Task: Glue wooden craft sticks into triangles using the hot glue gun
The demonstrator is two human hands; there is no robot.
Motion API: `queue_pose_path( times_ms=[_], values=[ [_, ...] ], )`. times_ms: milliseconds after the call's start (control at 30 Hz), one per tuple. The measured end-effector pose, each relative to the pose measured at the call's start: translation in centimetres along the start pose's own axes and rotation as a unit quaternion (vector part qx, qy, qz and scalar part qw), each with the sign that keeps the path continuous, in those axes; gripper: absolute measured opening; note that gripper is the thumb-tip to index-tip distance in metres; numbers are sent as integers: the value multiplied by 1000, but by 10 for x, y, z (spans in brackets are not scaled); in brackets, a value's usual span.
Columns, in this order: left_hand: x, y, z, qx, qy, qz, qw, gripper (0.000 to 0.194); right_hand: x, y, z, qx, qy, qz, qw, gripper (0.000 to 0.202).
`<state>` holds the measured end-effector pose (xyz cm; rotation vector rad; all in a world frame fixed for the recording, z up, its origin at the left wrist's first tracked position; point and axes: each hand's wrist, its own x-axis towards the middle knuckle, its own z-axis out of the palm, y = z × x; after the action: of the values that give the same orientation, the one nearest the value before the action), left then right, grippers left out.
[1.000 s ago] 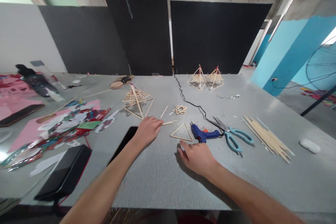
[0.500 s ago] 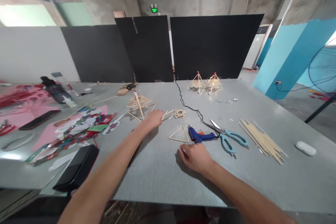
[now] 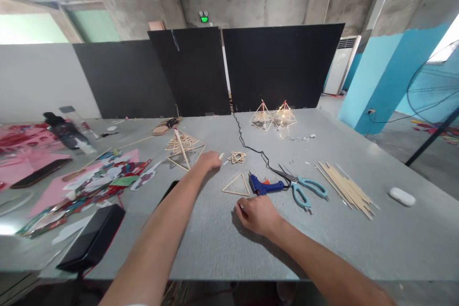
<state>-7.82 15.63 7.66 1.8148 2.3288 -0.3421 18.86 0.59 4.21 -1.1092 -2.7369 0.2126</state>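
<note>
My left hand (image 3: 211,159) reaches forward with its fingers closed. The pale end of a short wooden stick (image 3: 221,156) pokes out from them; the rest is hidden. Just right of it lies a small star-shaped stick frame (image 3: 237,157), and to its left stands a stick pyramid (image 3: 182,146). My right hand (image 3: 256,214) rests on the table, fingers curled, nothing visible in them. In front of it lie a triangle of sticks (image 3: 236,193) and a blue glue gun (image 3: 264,186). Scissors with light-blue handles (image 3: 301,188) lie beside the gun.
Flat wooden strips (image 3: 346,189) and a white case (image 3: 402,196) lie at right. Two stick pyramids (image 3: 262,117) with lights stand at the back. A black cord (image 3: 247,147) crosses the table. A black box (image 3: 92,238) and coloured scraps (image 3: 93,191) are at left.
The view has shifted slightly to the right. My left hand has closed over the short sticks that lay by its fingertips, so less of them shows. My right hand stays beside the glue gun.
</note>
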Motion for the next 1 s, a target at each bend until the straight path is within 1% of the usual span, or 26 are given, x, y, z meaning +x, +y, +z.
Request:
queue_pose_path(
  times_ms=[133,233,300,467,533,633,800,900,1000],
  values=[
    [3,5,0,-5,6,13,1000,43,0,0,0,-5,-9,9,1000,38],
    [-6,6,4,-17,25,25,999,42,1,1,1,-14,-21,13,1000,37],
    [-21,3,13,-26,49,27,998,41,1,2,1,-20,-27,14,999,35],
    [-75,-14,45,-49,115,12,992,42,1,1,3,-35,-37,22,998,35],
    [-90,-20,52,-58,129,23,990,41,2,1,4,-39,-37,27,998,32],
    [-96,-25,51,-61,144,49,987,39,5,3,4,-48,-37,46,997,33],
    [-92,-30,40,-45,168,84,981,37,15,2,3,-75,-60,75,993,31],
    [-91,-37,36,-42,178,99,978,46,23,-1,6,-82,-63,73,992,31],
    [-92,-41,34,-47,179,116,976,50,29,0,11,-89,-46,75,992,37]
  ],
)
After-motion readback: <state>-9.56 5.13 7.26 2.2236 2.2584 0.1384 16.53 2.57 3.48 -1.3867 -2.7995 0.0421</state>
